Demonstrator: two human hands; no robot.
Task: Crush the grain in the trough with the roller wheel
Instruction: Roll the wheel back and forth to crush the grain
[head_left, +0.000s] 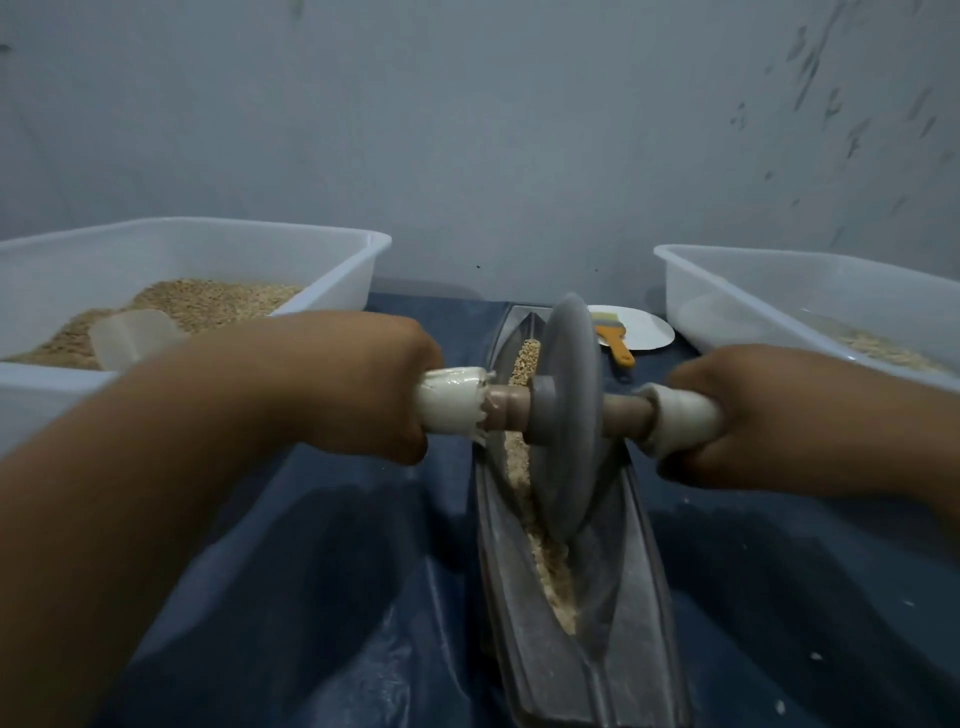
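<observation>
A grey roller wheel (566, 415) stands on edge in a long, narrow metal trough (639, 561) that runs away from me down the middle. Tan grain (550, 566) lies along the trough's groove, coarser at the far end and finer near me. A wooden axle with white-wrapped ends passes through the wheel. My left hand (358, 384) grips the left handle. My right hand (753, 415) grips the right handle. Both sets of fingers curl round and hide much of the wraps.
A white tub (332, 244) at the left holds grain and a clear scoop (132, 335). Another white tub (727, 260) at the right holds a little grain. A white plate (644, 327) with an orange-handled brush (618, 343) lies behind the trough. Blue cloth covers the surface; a wall is close behind.
</observation>
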